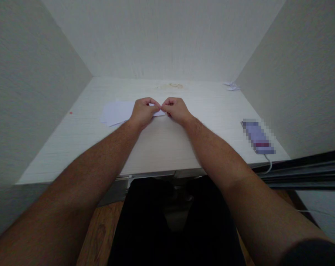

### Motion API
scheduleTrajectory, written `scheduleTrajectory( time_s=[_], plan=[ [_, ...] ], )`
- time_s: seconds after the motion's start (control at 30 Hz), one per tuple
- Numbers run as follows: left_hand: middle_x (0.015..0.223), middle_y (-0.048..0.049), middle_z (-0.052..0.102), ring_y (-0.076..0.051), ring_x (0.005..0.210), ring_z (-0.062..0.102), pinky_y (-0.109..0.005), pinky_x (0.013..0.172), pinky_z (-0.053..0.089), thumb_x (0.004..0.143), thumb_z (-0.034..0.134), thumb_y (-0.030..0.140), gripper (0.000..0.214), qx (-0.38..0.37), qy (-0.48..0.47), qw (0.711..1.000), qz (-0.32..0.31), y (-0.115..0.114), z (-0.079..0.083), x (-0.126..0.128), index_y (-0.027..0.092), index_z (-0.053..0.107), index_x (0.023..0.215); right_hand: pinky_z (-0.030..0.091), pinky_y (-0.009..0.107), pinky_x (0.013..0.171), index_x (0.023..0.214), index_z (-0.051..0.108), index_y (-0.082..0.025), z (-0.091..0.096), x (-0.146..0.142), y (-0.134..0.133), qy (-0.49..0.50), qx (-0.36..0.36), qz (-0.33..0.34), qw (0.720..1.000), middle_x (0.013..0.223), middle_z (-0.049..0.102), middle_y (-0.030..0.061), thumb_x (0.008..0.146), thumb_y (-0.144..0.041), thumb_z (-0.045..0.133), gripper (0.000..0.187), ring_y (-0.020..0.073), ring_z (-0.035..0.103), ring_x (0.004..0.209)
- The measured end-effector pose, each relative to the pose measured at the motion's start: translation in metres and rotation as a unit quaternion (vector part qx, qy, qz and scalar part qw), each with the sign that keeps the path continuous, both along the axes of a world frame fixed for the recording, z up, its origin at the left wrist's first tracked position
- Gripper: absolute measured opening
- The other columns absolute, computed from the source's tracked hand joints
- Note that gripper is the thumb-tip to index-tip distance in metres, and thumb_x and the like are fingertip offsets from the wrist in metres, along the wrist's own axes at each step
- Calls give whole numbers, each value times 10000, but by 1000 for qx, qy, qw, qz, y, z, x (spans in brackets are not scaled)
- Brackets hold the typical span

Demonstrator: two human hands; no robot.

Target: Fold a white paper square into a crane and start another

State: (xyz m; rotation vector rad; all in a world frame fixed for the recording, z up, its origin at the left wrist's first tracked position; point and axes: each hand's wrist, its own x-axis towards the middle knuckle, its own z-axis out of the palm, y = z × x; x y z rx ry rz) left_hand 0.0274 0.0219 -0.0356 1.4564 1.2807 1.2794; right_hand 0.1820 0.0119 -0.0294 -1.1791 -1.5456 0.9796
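Note:
My left hand point(144, 111) and my right hand point(177, 108) meet over the middle of the desk, thumb and forefinger pinched on each side with the fingertips touching. A white piece of paper point(159, 113) shows beneath and between the fingertips; both hands appear closed on its edge, though the exact pinch point is too small to make out. Left of and partly behind my left hand lie several loose white paper sheets point(118, 111), overlapping and fanned out flat on the desk.
The pale wood-grain desk point(162, 147) is enclosed by light partition walls. A phone point(257, 136) with a white cable point(269, 164) lies at the right edge. Small folded paper pieces point(232, 86) sit in the far right corner. A brownish stain point(175, 85) marks the back.

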Motion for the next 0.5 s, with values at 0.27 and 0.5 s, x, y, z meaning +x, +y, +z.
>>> scheduleTrajectory(
  time_s=[0.27,0.5],
  plan=[
    [605,3,594,-136,610,494,-277,614,404,578,710,151,80,21,35,999,0,-12,-3,1,170,699,655,297,200,443,629,574,-179,1,0,-17,30,-45,1,999,456,513,-55,712,-131,666,133,76,411,439],
    [601,13,587,-110,565,459,-255,570,363,577,735,198,116,1,26,1000,-4,-25,-5,8,159,702,681,301,191,416,628,571,-174,5,5,-33,62,-68,16,996,423,514,-57,713,-66,630,150,74,437,403]
  ],
)
